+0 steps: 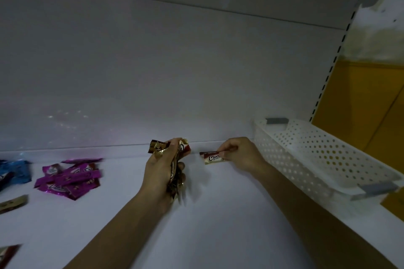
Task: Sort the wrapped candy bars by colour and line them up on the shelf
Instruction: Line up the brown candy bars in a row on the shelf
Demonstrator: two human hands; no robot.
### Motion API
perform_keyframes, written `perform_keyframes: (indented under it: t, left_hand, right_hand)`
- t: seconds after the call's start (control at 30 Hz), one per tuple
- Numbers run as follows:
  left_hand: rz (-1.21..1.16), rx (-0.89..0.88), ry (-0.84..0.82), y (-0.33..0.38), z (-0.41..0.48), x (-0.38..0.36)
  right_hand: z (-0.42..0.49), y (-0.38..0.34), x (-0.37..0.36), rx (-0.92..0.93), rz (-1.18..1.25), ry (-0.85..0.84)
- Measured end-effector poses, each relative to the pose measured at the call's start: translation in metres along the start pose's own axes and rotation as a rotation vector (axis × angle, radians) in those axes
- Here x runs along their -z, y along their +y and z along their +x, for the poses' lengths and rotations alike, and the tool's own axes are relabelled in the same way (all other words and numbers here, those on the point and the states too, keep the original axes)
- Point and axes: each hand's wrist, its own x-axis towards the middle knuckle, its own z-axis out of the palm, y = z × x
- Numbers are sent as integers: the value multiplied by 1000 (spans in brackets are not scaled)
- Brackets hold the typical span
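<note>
Brown-and-gold wrappers: the left hand gripped a bunch of them, fingers curled round, above the shelf near its back edge, probably as a one-colour stock to deal from. The right hand pinched a single brown bar by its right end, label up, long side parallel to the back panel and close to it. Contact with the shelf could not be told. Judged to be a bar for the brown row, set between the bunch and the basket. The purple pile lay well to the left, unaligned, with blue bars beside it at the frame edge. This suggested colours were grouped but not yet lined up. Two stray brown bars lay at the lower left, apart from the bunch. The shelf was white, smooth and dimly lit. The perforated white basket sat at its right end. Beyond a slotted upright, a yellow wall.
</note>
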Motion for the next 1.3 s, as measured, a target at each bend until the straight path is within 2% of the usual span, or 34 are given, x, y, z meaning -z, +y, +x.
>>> perform_keyframes:
  t: [0.07,0.2,0.47,0.63,0.97,1.3]
  left_hand:
    - [-6,-1,-6,0,0,0]
    - [-39,-3,-18,-1,2,-1]
    - [19,-20,-35,-4,4,1]
    - [22,-20,-40,-3,1,1]
    - [39,-27,-52,-2,-1,0]
    - [34,-43,-52,-2,-3,-2]
  right_hand:
    - [4,6,-6,4,-49,46]
    - [7,14,-16,160,-178,138]
    - [7,20,-19,241,-158,203]
    - [4,18,-20,261,-246,158]
    - [4,15,-23,254,-366,186]
    - [-1,9,-25,419,-473,146]
